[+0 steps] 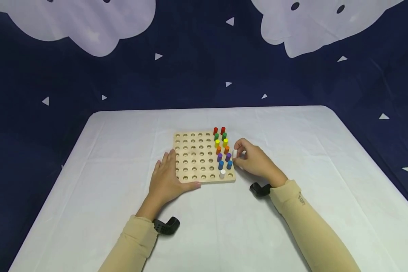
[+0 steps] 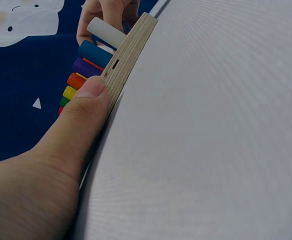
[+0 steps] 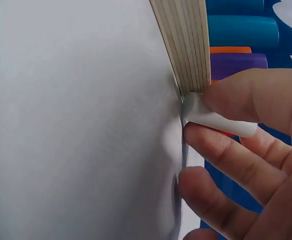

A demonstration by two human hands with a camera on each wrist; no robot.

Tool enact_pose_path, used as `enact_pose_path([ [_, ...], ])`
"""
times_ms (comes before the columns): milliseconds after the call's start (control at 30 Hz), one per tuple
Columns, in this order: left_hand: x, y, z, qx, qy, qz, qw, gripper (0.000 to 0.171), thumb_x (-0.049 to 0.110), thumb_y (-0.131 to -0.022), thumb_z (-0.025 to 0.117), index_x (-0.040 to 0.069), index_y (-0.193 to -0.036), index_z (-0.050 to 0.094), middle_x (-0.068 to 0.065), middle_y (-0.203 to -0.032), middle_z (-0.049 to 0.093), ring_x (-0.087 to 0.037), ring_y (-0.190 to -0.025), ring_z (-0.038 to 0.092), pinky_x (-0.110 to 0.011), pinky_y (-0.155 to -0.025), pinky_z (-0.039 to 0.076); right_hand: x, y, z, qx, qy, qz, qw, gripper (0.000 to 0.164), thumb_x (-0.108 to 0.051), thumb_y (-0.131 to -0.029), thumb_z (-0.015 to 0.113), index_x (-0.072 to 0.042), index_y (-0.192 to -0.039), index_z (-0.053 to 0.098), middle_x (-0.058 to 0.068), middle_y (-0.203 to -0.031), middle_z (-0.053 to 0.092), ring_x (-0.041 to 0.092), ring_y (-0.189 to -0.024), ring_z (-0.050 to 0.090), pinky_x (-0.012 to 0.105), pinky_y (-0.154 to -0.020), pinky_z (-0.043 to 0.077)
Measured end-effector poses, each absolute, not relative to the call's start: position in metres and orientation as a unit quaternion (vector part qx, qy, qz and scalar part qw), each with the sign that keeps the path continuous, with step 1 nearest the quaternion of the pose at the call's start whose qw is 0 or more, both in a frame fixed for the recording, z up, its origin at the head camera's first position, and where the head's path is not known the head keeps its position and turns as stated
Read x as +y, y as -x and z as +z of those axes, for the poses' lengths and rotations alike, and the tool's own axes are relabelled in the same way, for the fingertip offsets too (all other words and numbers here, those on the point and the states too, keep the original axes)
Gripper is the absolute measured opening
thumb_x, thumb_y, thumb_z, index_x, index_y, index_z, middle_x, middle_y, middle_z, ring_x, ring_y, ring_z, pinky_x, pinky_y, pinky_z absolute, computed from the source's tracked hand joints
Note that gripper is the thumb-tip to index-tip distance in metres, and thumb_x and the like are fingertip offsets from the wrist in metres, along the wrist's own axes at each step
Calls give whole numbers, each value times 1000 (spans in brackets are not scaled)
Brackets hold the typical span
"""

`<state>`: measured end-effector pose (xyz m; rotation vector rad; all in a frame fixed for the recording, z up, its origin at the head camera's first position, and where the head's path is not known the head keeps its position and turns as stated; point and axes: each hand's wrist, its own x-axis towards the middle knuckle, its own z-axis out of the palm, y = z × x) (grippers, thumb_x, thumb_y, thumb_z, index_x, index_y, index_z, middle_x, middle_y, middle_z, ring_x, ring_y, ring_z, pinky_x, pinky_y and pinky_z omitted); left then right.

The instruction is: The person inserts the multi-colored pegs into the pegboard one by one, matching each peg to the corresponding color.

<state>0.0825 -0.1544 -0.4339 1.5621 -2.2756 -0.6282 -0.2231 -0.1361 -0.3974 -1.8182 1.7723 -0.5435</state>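
Note:
A wooden pegboard (image 1: 193, 166) lies on the white cloth, with colored pegs standing in its two right-hand columns. My left hand (image 1: 165, 180) rests along the board's left side with fingers extended, and its thumb (image 2: 93, 89) touches the front edge. Just off the board's right edge, my right hand (image 1: 256, 160) pinches a white peg (image 3: 223, 121) between thumb and finger. The peg stands beside the board, its lower end at or near the cloth. Another white peg (image 1: 222, 173) stands in the front row, left of a bare corner hole (image 1: 230, 175).
Paired red, green, yellow, orange, purple and blue pegs (image 1: 229, 164) run from back to front. Open holes fill the board's left columns. A white-covered table (image 1: 122, 136) spreads around it, and a dark blue cloth (image 1: 190, 83) with clouds and triangles hangs behind.

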Motion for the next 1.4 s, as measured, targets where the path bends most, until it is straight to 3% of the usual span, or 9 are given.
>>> enact_pose_path([
  [400,-151,-87,-432,-794,-546,-216,158,148,86,-55,72,4,-159,5,-15,-166,12,-31,-155,8,-50,-124,5,-116,219,-375,631,687,-246,264,29,-23,-89,73,-18,-109,52,0,-96,66,19,-69,54,29,-60,45],
  [600,-149,-88,-430,-794,-545,-217,159,148,86,-55,71,5,-159,5,-15,-166,12,-31,-155,9,-50,-124,5,-104,217,-355,607,720,-218,258,26,-23,-85,78,-20,-100,56,-2,-85,65,18,-76,59,33,-67,47],
  [900,-147,-89,-429,-795,-543,-217,162,147,84,-56,73,4,-159,5,-15,-166,13,-31,-155,9,-50,-124,5,-100,207,-356,564,769,-174,245,27,-18,-80,83,-21,-91,59,-12,-84,73,8,-78,63,36,-80,49],
  [1400,-146,-89,-426,-796,-540,-217,165,145,81,-58,75,4,-159,5,-16,-165,13,-32,-155,10,-51,-124,5,-96,197,-353,570,787,-127,197,27,-20,-79,84,-19,-87,59,-9,-86,70,10,-73,58,30,-71,45],
])
